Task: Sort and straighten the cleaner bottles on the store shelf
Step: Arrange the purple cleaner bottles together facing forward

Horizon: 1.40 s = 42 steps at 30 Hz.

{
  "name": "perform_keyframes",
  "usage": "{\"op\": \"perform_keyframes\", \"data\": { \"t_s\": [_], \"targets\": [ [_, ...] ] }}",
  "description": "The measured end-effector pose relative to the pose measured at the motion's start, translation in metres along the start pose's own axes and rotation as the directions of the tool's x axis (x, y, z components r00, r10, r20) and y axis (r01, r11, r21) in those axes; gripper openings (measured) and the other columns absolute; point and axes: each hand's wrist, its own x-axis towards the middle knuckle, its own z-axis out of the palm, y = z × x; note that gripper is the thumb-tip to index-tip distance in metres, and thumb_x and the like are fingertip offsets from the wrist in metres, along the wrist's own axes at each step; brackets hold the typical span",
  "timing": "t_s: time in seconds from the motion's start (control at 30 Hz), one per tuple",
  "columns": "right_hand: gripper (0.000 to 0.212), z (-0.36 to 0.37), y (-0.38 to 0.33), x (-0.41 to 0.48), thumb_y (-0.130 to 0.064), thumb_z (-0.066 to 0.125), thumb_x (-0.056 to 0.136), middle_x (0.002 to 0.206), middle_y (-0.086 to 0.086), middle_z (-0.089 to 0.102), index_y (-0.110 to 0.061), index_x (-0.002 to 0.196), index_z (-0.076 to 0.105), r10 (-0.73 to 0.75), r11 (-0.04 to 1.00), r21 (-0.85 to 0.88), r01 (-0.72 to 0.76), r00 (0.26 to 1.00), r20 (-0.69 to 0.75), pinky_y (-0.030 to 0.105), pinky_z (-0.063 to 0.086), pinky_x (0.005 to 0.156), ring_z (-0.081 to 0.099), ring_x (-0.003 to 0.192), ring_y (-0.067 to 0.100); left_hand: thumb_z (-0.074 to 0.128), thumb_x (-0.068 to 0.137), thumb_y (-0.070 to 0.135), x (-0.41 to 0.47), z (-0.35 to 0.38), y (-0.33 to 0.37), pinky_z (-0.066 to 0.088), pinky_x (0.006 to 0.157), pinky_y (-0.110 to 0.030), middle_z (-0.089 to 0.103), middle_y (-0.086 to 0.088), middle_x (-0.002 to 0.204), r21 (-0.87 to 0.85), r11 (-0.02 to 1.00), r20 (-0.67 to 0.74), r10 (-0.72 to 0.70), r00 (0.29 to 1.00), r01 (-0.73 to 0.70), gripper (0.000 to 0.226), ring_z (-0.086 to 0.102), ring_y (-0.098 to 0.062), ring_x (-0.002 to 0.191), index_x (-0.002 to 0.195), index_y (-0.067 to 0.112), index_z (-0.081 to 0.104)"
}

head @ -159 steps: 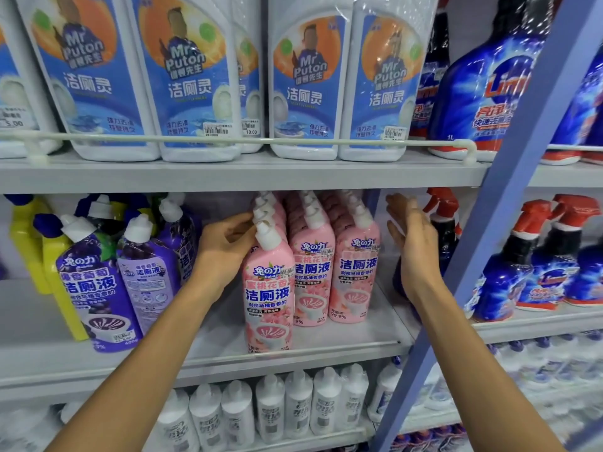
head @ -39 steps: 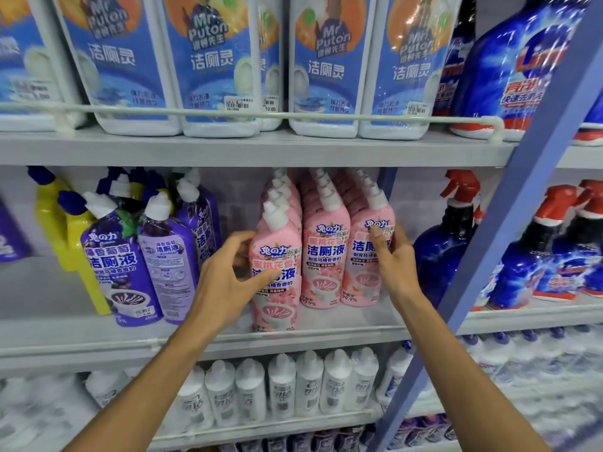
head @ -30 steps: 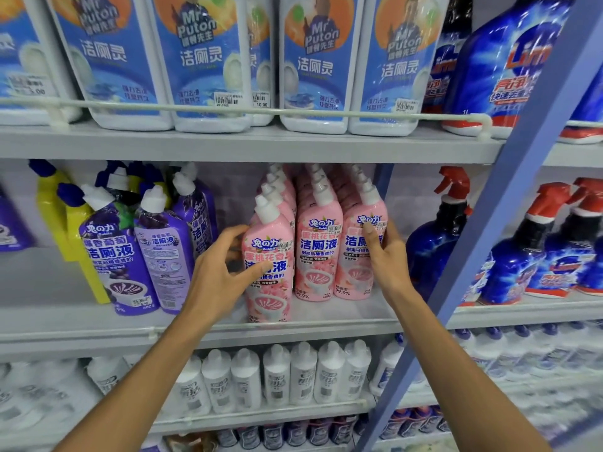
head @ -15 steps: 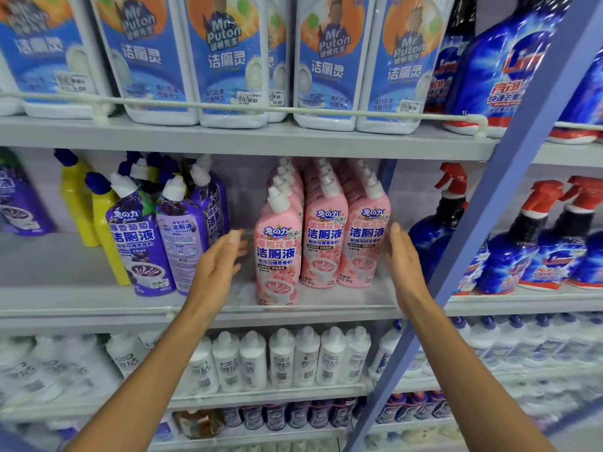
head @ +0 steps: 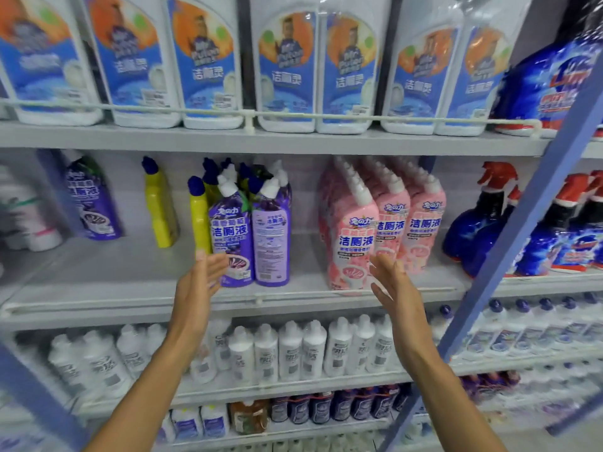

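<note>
Head view: both hands up in front of the middle shelf [head: 98, 288], neither holding anything. Left hand [head: 199, 282]: grip slack, fingers straight and apart, palm turned right, overlapping the lower left of the purple bottles [head: 233, 230]; cannot tell if it touches them. Right hand [head: 394, 288]: grip also apart, fingers spread, palm turned left, in front of the lower right of the pink bottles [head: 355, 236]; contact unclear too.

Pink bottles: three upright rows running front to back, labels forward, left front bottle slightly ahead of the other two. Purple bottles: cluster left of the pink ones with a gap between; of the two front ones, the left shows its front label, the right its back label. Yellow bottles [head: 160, 213] just left of and behind the purple cluster. One more purple bottle [head: 91, 203] stands well apart at far left.

Blue spray bottles [head: 473, 230] right of the pink rows. White jugs [head: 208, 70] on the shelf above, small white bottles [head: 290, 350] on the shelf below.
</note>
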Motion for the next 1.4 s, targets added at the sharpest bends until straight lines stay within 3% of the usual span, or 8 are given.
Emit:
{"op": "perform_keyframes", "data": {
  "t_s": [0.17, 0.3, 0.47, 0.6, 0.73, 0.87, 1.3, 1.4],
  "targets": [
    [0.050, 0.075, -0.004, 0.000, -0.052, 0.035, 0.109, 0.150, -0.010, 0.055, -0.027, 0.148, 0.051, 0.009, 1.000, -0.022, -0.008, 0.999, 0.048, 0.034, 0.040, 0.119, 0.052, 0.137, 0.005, 0.033, 0.101, 0.063, 0.009, -0.042, 0.011, 0.046, 0.106, -0.039, 0.069, -0.002, 0.125, 0.026, 1.000, -0.113, 0.004, 0.994, -0.001, 0.061, 0.065, -0.016, 0.116, 0.125, 0.018, 0.066],
    [0.086, 0.125, -0.008, 0.037, -0.083, 0.043, 0.087, 0.155, -0.008, 0.051, -0.028, 0.152, 0.048, -0.006, 0.994, -0.113, 0.009, 1.000, 0.031, 0.045, 0.036, 0.123, 0.048, 0.141, 0.011, 0.044, 0.103, 0.060, 0.045, -0.048, 0.021, 0.048, 0.092, -0.032, 0.067, 0.015, 0.107, 0.115, 0.991, -0.084, 0.074, 0.994, -0.064, 0.038, 0.063, -0.009, 0.106, 0.107, 0.030, 0.067],
    [0.056, 0.162, -0.005, 0.079, -0.050, 0.055, 0.103, 0.140, -0.014, 0.058, -0.021, 0.150, 0.048, -0.074, 0.982, -0.167, 0.089, 0.993, 0.090, 0.011, 0.045, 0.093, 0.059, 0.111, -0.012, 0.069, 0.097, 0.039, 0.086, -0.028, 0.029, 0.048, 0.071, -0.006, 0.068, 0.008, 0.112, 0.177, 0.976, -0.026, 0.132, 0.991, -0.125, 0.040, 0.064, 0.001, 0.098, 0.125, 0.011, 0.061],
    [0.053, 0.178, 0.016, 0.095, -0.042, 0.075, 0.093, 0.124, -0.015, 0.067, -0.026, 0.139, 0.054, -0.150, 0.965, -0.217, 0.149, 0.989, 0.012, 0.028, 0.056, 0.096, 0.066, 0.111, -0.003, 0.082, 0.087, 0.023, 0.108, -0.015, 0.012, 0.061, 0.077, -0.026, 0.070, 0.020, 0.101, 0.310, 0.938, 0.044, 0.151, 0.988, -0.157, 0.046, 0.070, 0.005, 0.090, 0.123, 0.034, 0.056],
    [0.056, 0.180, 0.030, 0.108, -0.046, 0.081, 0.086, 0.124, -0.009, 0.069, -0.026, 0.131, 0.054, -0.186, 0.946, -0.276, 0.171, 0.982, -0.029, 0.043, 0.057, 0.098, 0.068, 0.111, 0.010, 0.080, 0.068, 0.056, 0.122, -0.015, -0.002, 0.062, 0.081, -0.045, 0.072, 0.011, 0.107, 0.464, 0.872, 0.025, 0.161, 0.987, -0.154, 0.055, 0.072, -0.012, 0.096, 0.114, 0.049, 0.052],
    [0.056, 0.179, 0.030, 0.108, -0.047, 0.083, 0.082, 0.121, -0.006, 0.070, -0.025, 0.128, 0.058, -0.181, 0.934, -0.320, 0.159, 0.983, -0.039, 0.038, 0.058, 0.095, 0.069, 0.106, 0.007, 0.073, 0.063, 0.070, 0.123, -0.016, -0.004, 0.063, 0.080, -0.046, 0.069, 0.006, 0.111, 0.493, 0.854, 0.080, 0.146, 0.986, -0.166, 0.059, 0.072, -0.016, 0.097, 0.111, 0.043, 0.053],
    [0.050, 0.185, 0.029, 0.090, -0.040, 0.083, 0.085, 0.098, -0.005, 0.074, -0.015, 0.119, 0.058, -0.270, 0.897, -0.434, 0.078, 0.875, -0.402, 0.039, 0.056, 0.083, 0.071, 0.089, 0.017, 0.076, 0.089, 0.036, 0.103, 0.028, -0.009, 0.061, 0.082, -0.035, 0.074, 0.018, 0.097, 0.297, 0.919, 0.211, 0.200, 0.957, -0.258, 0.035, 0.071, -0.004, 0.086, 0.119, 0.028, 0.060],
    [0.049, 0.185, 0.027, 0.094, -0.038, 0.083, 0.086, 0.098, -0.004, 0.071, -0.011, 0.119, 0.059, -0.305, 0.878, -0.475, 0.058, 0.833, -0.462, 0.025, 0.046, 0.075, 0.067, 0.087, 0.018, 0.076, 0.089, 0.036, 0.104, 0.041, -0.010, 0.061, 0.081, -0.038, 0.076, 0.012, 0.101, 0.298, 0.915, 0.226, 0.208, 0.952, -0.271, 0.033, 0.073, -0.014, 0.090, 0.116, 0.025, 0.059]
  ]
}}
